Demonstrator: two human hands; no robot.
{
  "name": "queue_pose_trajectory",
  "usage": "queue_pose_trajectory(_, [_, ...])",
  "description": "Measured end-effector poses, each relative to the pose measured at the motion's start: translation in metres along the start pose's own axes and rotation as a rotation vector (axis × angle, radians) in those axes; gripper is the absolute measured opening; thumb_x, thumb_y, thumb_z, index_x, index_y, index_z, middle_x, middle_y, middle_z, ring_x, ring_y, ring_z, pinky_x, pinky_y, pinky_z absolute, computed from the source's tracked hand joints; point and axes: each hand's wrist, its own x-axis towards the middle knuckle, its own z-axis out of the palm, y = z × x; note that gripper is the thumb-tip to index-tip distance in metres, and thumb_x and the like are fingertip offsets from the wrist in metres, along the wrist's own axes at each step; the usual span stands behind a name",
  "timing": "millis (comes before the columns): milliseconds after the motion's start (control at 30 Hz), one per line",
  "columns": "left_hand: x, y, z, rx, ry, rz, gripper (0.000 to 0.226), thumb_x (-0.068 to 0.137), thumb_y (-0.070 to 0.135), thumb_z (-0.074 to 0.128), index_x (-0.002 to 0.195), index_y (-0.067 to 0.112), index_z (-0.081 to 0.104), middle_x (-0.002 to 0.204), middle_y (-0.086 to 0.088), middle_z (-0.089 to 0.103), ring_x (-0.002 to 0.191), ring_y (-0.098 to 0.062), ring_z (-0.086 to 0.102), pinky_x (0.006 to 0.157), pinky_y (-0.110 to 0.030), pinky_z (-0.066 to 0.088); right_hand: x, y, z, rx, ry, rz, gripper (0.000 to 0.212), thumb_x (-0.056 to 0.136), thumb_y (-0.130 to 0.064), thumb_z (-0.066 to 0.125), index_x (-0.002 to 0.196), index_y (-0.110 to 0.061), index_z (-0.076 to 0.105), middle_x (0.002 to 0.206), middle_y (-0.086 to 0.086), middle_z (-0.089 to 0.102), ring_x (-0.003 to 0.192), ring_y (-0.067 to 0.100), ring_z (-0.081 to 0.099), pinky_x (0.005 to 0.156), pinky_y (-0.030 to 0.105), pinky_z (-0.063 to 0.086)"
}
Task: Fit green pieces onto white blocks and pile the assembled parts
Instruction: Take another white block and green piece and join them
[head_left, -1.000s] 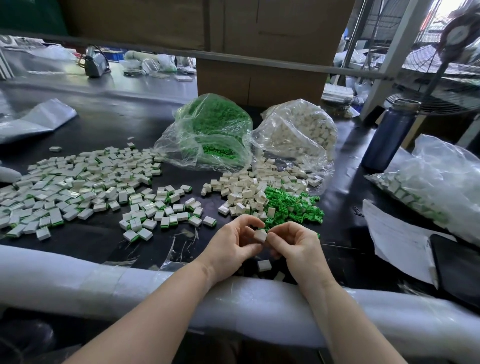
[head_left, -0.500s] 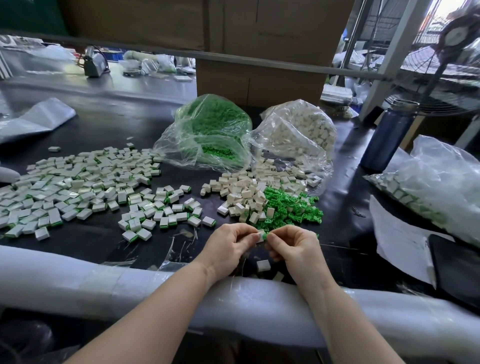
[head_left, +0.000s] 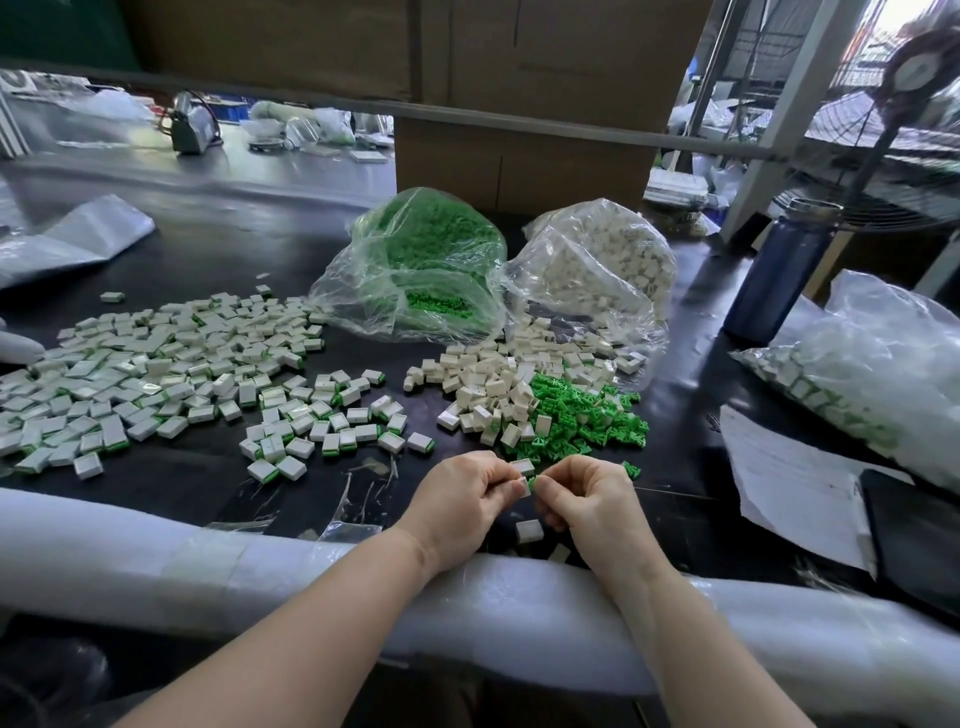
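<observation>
Both hands meet just above the black table (head_left: 208, 483), near its padded front edge. The left hand (head_left: 460, 499) pinches a white block (head_left: 522, 469), its long axis running left to right, while the right hand (head_left: 589, 499) pinches a green piece (head_left: 531, 484) against the block's right end. 1 loose block (head_left: 529, 531) lies just below the hands.

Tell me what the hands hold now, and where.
Left hand pinches a white block by its end; right hand pinches a green piece against it.

Factory assy bench: bulk parts bags (head_left: 426, 270), cartons (head_left: 519, 78).
</observation>
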Motion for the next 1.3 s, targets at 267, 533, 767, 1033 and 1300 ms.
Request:
queue_pose_trajectory(267, [0.0002, 0.0011, -0.0004, -0.074, -0.014, -0.031, 0.019, 0.09, 0.018, 0.06, 0.102, 0.009, 0.07, 0.094, -0.004, 0.07, 0.089, -0.016, 0.064, 0.086, -0.031, 0.049, 0.0002, 0.0004, 0.001, 0.044, 0.025, -0.047, 0.019, 0.081, -0.002, 0.067, 0.064, -0.009, 0.064, 0.044, -0.004, 0.056, 0.04, 0.003, 0.048, 0.043, 0.016, 0.039])
queue_pose_trajectory(533, [-0.0002, 0.0028, 0.0003, -0.209, -0.008, -0.091, 0.017, 0.089, 0.016, 0.06, 0.102, 0.013, 0.07, 0.088, -0.007, 0.072, 0.085, -0.025, 0.067, 0.084, -0.041, 0.052, -0.0012, 0.0, -0.0003, 0.175, 0.033, -0.061, 0.015, 0.078, 0.0, 0.07, 0.066, -0.007, 0.065, 0.05, 0.003, 0.059, 0.043, 0.007, 0.05, 0.044, 0.018, 0.044])
queue_pose_trajectory(767, [-0.0001, 0.0041, -0.0023, -0.162, -0.024, -0.081, 0.013, 0.085, 0.01, 0.059, 0.085, 0.021, 0.065, 0.062, 0.009, 0.053, 0.058, -0.008, 0.045, 0.063, -0.024, 0.04, -0.0022, -0.0008, -0.0004, 0.185, -0.045, -0.078, 0.013, 0.078, 0.001, 0.07, 0.067, -0.003, 0.064, 0.051, 0.002, 0.057, 0.044, 0.009, 0.047, 0.045, 0.019, 0.04])
queue_pose_trajectory(1033, [-0.0002, 0.0079, -0.0055, -0.292, -0.026, -0.059, 0.019, 0.087, 0.004, 0.058, 0.085, 0.021, 0.064, 0.098, -0.004, 0.048, 0.074, -0.008, 0.049, 0.07, -0.009, 0.042, 0.0, 0.0015, -0.0002, 0.19, -0.035, -0.064, 0.007, 0.089, -0.01, 0.059, 0.084, -0.009, 0.064, 0.066, -0.002, 0.068, 0.06, 0.01, 0.062, 0.05, 0.019, 0.045])
queue_pose_trajectory(1300, [-0.0006, 0.0086, -0.0049, -0.309, -0.102, -0.032, 0.019, 0.087, 0.003, 0.059, 0.089, 0.021, 0.063, 0.108, -0.001, 0.041, 0.083, -0.007, 0.051, 0.079, -0.01, 0.045, 0.0001, -0.0025, 0.0017, 0.214, -0.224, 0.011, 0.025, 0.085, -0.032, 0.058, 0.074, -0.014, 0.072, 0.071, 0.016, 0.064, 0.068, 0.029, 0.06, 0.063, 0.037, 0.048])
